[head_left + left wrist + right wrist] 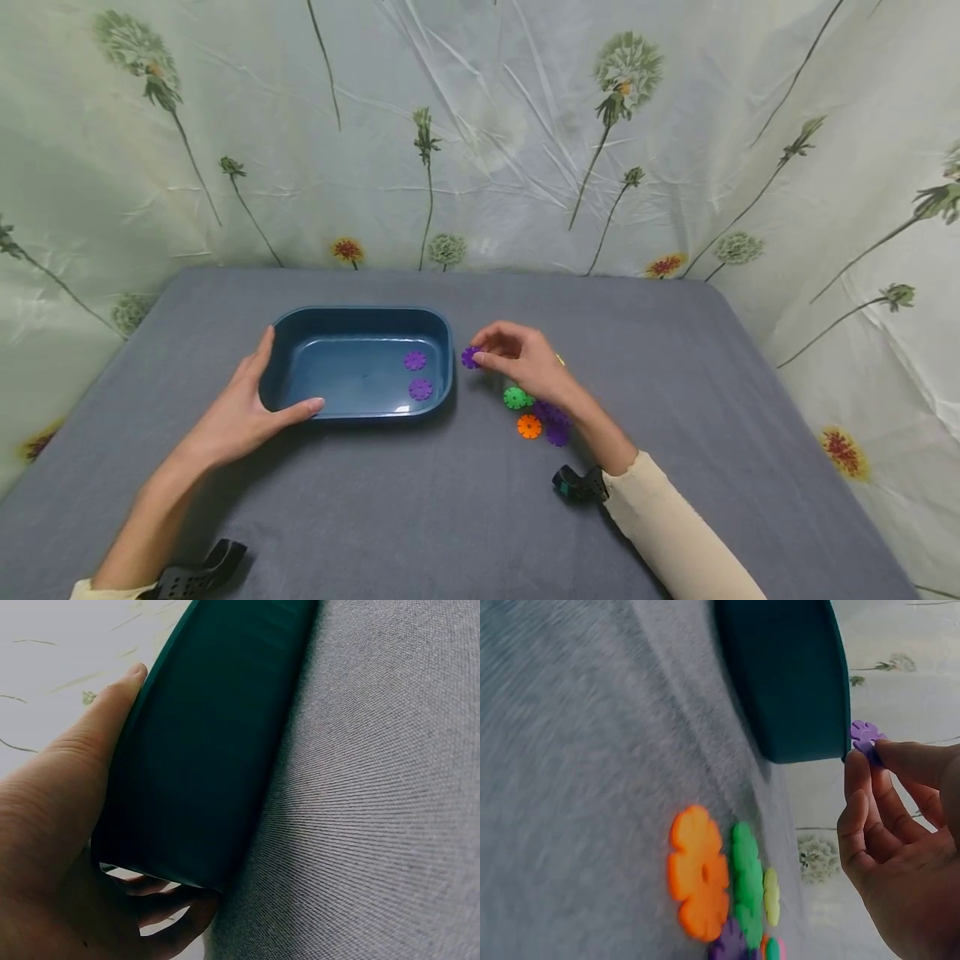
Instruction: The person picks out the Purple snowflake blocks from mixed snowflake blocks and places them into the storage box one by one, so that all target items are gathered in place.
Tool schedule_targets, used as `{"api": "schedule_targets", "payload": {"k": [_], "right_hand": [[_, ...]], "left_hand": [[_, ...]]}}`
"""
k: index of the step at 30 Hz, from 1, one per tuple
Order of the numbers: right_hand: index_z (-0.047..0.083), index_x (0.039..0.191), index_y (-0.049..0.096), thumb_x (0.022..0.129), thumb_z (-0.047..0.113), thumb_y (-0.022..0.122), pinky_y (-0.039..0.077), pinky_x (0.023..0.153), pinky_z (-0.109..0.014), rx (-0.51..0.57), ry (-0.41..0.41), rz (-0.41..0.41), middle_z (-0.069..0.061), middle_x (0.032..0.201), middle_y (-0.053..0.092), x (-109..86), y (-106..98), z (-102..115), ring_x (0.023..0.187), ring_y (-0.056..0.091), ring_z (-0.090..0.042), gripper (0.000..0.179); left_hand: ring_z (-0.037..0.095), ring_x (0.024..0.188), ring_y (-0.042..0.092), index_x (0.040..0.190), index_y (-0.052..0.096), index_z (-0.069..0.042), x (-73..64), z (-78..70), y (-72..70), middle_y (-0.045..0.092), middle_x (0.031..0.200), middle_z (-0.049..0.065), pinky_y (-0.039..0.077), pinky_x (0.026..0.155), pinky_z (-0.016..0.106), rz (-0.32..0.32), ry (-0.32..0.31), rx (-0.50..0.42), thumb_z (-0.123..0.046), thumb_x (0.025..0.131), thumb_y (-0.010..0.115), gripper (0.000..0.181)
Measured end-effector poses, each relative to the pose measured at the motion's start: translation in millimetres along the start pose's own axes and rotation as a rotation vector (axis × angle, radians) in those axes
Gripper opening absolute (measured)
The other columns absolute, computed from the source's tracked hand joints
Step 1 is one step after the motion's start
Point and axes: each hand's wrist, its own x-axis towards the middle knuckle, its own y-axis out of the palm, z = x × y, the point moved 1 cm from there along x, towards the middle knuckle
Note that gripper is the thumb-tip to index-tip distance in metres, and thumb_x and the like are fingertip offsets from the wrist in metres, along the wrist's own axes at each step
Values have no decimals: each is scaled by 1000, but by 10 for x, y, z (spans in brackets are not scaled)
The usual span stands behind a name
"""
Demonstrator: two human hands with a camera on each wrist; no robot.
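A dark blue plastic tray [352,320] sits on the cloth, with two purple snowflake discs [416,360] lying inside near its right end. My left hand [236,410] holds the tray's near left corner, its thumb at the front rim and its fingers around the end wall. Between thumb and fingertips, my right hand [525,360] pinches another purple notched disc [865,735] just outside the right rim. Under and beside that hand lie loose discs: an orange disc [529,427], a green disc [515,397] and several purple discs [557,434], partly hidden by the wrist.
A grey cloth [420,508] covers the table. Behind it hangs a pale curtain [495,192] printed with dandelions. A yellow disc [772,896] shows beyond the green one in the right wrist view. Black wrist mounts [577,484] sit on both arms.
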Motion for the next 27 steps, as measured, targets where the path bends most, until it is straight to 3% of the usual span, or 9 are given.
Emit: {"api": "schedule_targets", "payload": {"k": [8, 14, 20, 27], "right_hand": [[9, 115, 72, 99, 15, 72, 61, 88, -53, 55, 3, -1, -12, 108, 74, 74, 35, 56, 90, 71, -18, 17], [9, 116, 72, 99, 14, 73, 62, 88, -46, 72, 17, 5, -12, 110, 75, 126, 70, 85, 92, 72, -17, 18], [4, 116, 73, 97, 8, 73, 62, 84, -35, 103, -39, 16, -17, 109, 75, 178, 139, 130, 90, 73, -15, 19], [0, 116, 72, 96, 4, 73, 63, 85, -45, 169, -64, 24, -20, 109, 74, 183, 234, 184, 88, 72, -11, 20]], "left_hand": [[61, 153, 18, 165, -21, -22, -3, -5, -11, 0, 170, 36, 30, 108, 80, 5, 7, -14, -55, 89, 77, 128], [62, 152, 19, 165, -20, -21, -9, -18, -21, 1, 170, 37, 30, 107, 80, 7, -7, -4, -57, 88, 77, 129], [62, 151, 20, 165, -21, -21, -18, -22, -32, 1, 170, 38, 30, 108, 79, 11, -11, -1, -57, 87, 78, 131], [63, 150, 20, 165, -21, -20, -15, -24, -32, 1, 170, 37, 31, 108, 79, 17, -7, 15, -58, 86, 79, 133]]}}
